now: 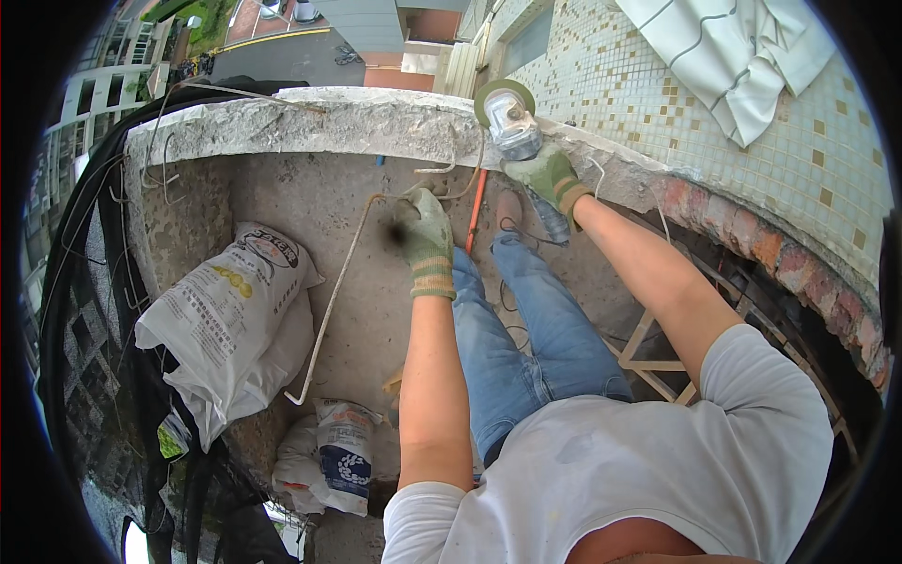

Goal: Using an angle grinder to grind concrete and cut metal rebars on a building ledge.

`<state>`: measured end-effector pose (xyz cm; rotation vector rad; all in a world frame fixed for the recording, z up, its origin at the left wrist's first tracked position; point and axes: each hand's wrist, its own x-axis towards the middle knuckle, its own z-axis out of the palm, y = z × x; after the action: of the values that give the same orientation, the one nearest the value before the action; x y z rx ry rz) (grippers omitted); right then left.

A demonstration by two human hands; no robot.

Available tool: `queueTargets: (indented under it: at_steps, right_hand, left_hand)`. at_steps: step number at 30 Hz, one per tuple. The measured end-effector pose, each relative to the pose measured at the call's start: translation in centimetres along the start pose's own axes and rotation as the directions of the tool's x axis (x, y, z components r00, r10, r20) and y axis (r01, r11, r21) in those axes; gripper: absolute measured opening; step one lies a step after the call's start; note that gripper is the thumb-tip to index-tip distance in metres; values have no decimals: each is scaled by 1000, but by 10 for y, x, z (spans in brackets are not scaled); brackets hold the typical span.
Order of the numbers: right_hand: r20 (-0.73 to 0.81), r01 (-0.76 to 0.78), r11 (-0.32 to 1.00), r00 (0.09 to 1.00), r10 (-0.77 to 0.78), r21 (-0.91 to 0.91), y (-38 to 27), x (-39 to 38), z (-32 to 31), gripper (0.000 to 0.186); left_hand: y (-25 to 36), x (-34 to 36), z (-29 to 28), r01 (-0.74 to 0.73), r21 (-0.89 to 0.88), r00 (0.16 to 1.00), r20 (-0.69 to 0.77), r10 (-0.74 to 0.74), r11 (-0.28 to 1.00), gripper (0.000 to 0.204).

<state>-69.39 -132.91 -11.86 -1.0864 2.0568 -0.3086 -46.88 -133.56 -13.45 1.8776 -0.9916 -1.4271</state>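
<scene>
My left hand (424, 230), in a green work glove with a striped cuff, is closed around a bent steel rod (335, 282). The rod's long leg slants down to the left and ends in a small hook. My right hand (545, 175), gloved alike, grips an angle grinder (514, 132). The grinder's round greenish disc (489, 92) stands at the broken concrete edge (376, 120). A curved rod (481, 160) comes from that edge toward my left hand; whether it joins the held rod is hidden by the glove.
White woven sacks (235, 315) lean at the left, and a smaller sack (346, 461) stands below them. Rod ends stick out of the left wall. An orange-red bar (477, 209) lies by my feet. Broken brick (752, 235) lines the right edge, with a metal frame (662, 367) beneath it.
</scene>
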Motion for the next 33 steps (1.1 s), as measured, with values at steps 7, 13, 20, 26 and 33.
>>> queueTargets:
  at_steps: [7, 13, 20, 26, 33]
  right_hand:
    - [1, -7, 999, 1000, 7, 48, 8, 5, 3, 47]
    - [36, -17, 997, 999, 15, 74, 12, 6, 1, 47]
    - [59, -66, 986, 997, 57, 153, 16, 6, 3, 50]
    - [58, -91, 982, 995, 83, 167, 18, 5, 6, 51]
    - [73, -104, 988, 993, 96, 115, 18, 9, 7, 51]
  left_hand:
    - [-1, 2, 2, -67, -40, 998, -9, 67, 997, 24]
    - [0, -4, 1, -125, -21, 992, -34, 124, 992, 27]
    - [-22, -70, 34, -53, -251, 998, 3, 55, 967, 49]
    - [-28, -94, 113, -18, 152, 888, 457, -54, 988, 81]
    - [-24, -73, 146, 77, 237, 876, 448, -179, 968, 75]
